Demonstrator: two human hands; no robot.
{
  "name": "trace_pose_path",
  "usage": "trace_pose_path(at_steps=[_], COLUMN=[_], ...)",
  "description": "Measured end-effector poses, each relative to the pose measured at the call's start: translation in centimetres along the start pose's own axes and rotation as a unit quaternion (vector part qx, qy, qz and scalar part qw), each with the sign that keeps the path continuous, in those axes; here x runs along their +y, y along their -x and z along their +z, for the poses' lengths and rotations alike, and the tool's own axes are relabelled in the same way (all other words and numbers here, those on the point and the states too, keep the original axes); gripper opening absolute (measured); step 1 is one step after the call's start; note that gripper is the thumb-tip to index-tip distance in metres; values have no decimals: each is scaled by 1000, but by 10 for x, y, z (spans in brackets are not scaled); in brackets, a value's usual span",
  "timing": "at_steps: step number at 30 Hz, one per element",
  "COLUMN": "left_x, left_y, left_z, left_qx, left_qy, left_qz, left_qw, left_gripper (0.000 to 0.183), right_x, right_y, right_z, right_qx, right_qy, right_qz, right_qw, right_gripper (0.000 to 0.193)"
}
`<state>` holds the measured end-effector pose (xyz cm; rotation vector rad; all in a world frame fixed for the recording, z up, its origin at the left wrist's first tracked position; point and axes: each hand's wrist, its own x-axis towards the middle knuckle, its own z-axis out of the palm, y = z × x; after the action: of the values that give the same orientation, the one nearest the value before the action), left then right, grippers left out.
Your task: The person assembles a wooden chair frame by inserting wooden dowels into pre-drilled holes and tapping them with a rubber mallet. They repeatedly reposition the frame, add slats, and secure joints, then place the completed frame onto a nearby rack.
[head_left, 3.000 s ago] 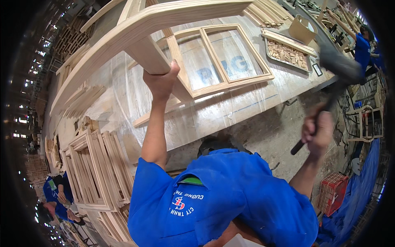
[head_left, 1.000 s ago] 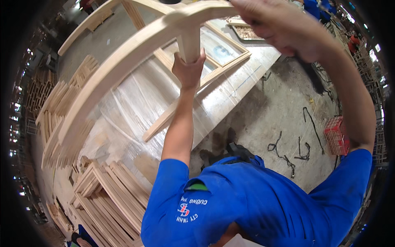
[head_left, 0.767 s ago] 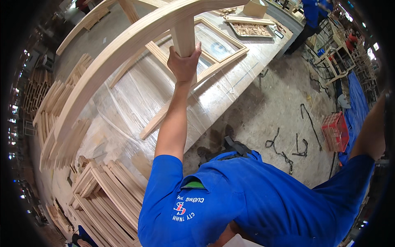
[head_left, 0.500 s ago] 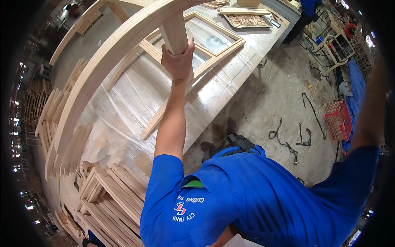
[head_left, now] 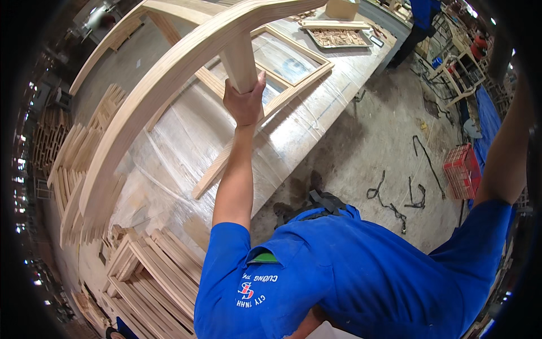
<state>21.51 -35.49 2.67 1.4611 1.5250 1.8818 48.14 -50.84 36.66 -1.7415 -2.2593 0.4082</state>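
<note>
Above the table (head_left: 282, 148), near its long edge, the post (head_left: 239, 63) of the curved wooden frame (head_left: 162, 72) is gripped by the left hand (head_left: 244, 105), best steadied clear of the joint (head_left: 239, 36); the right hand's state cannot be seen.

My left arm (head_left: 230, 195) reaches out ahead of me, bare forearm (head_left: 237, 164) almost straight and wrist (head_left: 244, 125) in line with it. My left hand (head_left: 244, 106) is closed in a grip, its back toward me, thumb (head_left: 261, 85) pointing up on the right, the other fingers mostly hidden. My right arm (head_left: 504, 158) is out wide, bent and raised at the elbow, with its hand beyond my view.
</note>
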Motion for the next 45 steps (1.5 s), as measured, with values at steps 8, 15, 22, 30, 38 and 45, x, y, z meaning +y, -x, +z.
trace_pose_path(at_steps=[8, 15, 22, 30, 38, 45], left_x=[6, -18, -13, -55, -50, -78], left_y=[2, 7, 17, 10, -68, -88], left_z=[2, 1, 20, 24, 68, 118], left_qx=[-4, 35, 10, 186, 250, 225], left_qy=[50, 28, 108, -64, -160, -178], left_qz=[-12, 36, -44, 14, 42, 37], left_qw=[999, 998, 993, 980, 954, 957], left_gripper=[55, 40, 29, 51, 72, 66], right_x=[-3, 47, 266, 369, 400, 422], right_y=[-80, -86, -24, 46, -18, -130], right_z=[66, 66, 176, 301, 285, 270], right_qx=[-23, -102, -66, -30, -3, 26], right_qy=[-85, -292, -467, -182, -109, 22], right_qz=[-143, -85, 31, 280, 283, 48], right_qw=[986, 947, 881, 942, 953, 998], right_gripper=[33, 45, 27, 35, 34, 25])
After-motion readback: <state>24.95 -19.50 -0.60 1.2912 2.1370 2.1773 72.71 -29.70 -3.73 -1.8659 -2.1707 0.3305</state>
